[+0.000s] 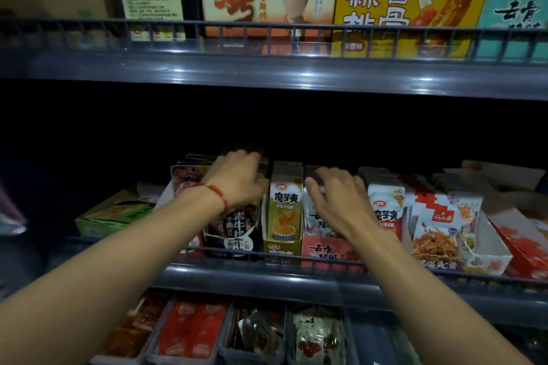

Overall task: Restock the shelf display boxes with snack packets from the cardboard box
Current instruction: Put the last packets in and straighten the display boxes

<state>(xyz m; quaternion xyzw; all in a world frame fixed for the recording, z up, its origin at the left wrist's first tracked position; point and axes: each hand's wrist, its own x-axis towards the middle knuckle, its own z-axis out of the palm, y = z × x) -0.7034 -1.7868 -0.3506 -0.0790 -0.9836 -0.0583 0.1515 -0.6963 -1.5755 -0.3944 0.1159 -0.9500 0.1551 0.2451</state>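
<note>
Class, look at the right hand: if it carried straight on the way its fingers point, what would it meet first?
The right hand points back into the shelf, so it would probably slide over the pink display box's packets into the dark space behind; depth there is unclear.

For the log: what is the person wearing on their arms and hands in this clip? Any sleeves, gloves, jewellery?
Both forearms are bare as far as the frame shows, with no sleeves in view. No gloves on the left hand or the right hand, and no rings or watch can be made out. The only item worn is a thin red cord bracelet with small red beads around the left wrist.
</note>
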